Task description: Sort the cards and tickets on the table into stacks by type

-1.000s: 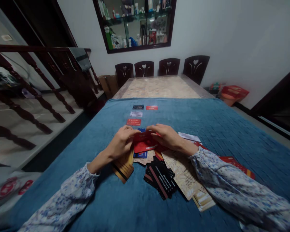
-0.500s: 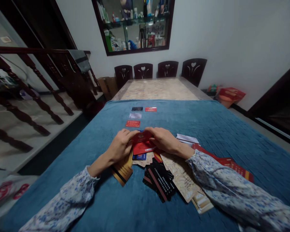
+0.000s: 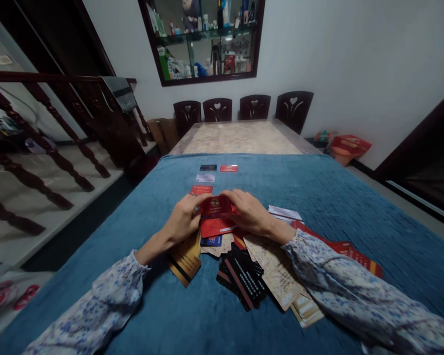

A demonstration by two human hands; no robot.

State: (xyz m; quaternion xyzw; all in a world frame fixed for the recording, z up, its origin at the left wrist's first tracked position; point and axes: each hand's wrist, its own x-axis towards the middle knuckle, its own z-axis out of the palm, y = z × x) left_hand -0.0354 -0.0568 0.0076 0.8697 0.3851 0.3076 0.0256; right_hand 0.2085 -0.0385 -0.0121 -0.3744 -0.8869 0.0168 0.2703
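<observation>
Upper red card, one, is tilted just above a second red card over the bench, left hand and right hand each closed in a grip on one end, best pinched lightly.

Operating remotely, I see four dark chairs in a row by the white wall. Above them, a framed cabinet holds several bottles. On my left, a wooden railing carries a grey cloth, with a cardboard box near its end
</observation>
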